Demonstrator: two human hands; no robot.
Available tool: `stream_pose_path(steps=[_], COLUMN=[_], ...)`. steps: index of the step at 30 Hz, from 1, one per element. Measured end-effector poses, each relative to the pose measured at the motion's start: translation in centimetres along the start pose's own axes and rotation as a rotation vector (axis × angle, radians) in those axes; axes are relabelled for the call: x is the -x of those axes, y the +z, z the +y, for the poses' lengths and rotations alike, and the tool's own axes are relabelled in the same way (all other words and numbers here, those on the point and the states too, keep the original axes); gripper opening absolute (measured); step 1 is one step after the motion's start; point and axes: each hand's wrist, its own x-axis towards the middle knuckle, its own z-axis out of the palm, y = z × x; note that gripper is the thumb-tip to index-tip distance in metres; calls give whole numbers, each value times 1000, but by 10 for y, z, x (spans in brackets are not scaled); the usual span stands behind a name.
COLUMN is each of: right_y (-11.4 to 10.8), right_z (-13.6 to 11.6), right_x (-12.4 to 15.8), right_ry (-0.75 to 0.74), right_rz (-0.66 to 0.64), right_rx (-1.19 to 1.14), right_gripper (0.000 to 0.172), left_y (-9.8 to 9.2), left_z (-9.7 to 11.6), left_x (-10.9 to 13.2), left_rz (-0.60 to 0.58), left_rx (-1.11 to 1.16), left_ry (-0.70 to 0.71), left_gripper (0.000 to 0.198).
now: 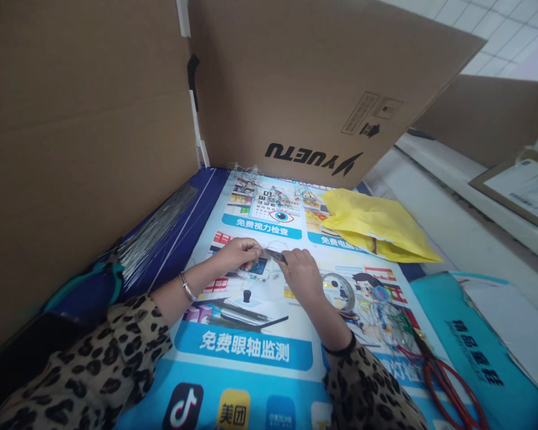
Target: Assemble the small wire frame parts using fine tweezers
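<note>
Leopard sleeves (94, 358) are laid on the poster (251, 352). Over its middle a metal strip (274, 255) is pinched by left hand (235, 254) and right hand (301, 275); steady fingertip control seems needed.

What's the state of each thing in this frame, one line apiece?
Left hand: pinching a metal piece.
Right hand: gripping that piece's other end.
Yellow bag: lying flat, creased.
Scissors: lying on the poster, untouched.
Wire bundle: lying beside the cardboard.
Cardboard: standing upright.
</note>
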Motion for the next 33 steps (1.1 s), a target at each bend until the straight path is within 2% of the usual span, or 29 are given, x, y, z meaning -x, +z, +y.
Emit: stream_pose_path(steps=[3,6,9,13,16,33], right_y=[7,13,12,2,-5,-7], right_z=[5,10,9,1,-4,-6], right_x=[1,1,2,1,1,2], right_ry=[79,203,201,67,54,17], right_rz=[32,117,188,97,52,49], right_rx=[-87,-203,-240,-112,-11,81], right_gripper=[27,30,28,21,19,14], left_y=[0,-1,0,4,8,11], left_z=[0,1,-1,-6,-8,-12], left_x=[-1,-3,-3,-2,-1,-2], left_rz=[86,169,211,190,173,107], left_rx=[3,-9,-23,-54,-82,-115], left_ry=[16,27,66,130,160,149], left_gripper=[13,13,13,11,10,7])
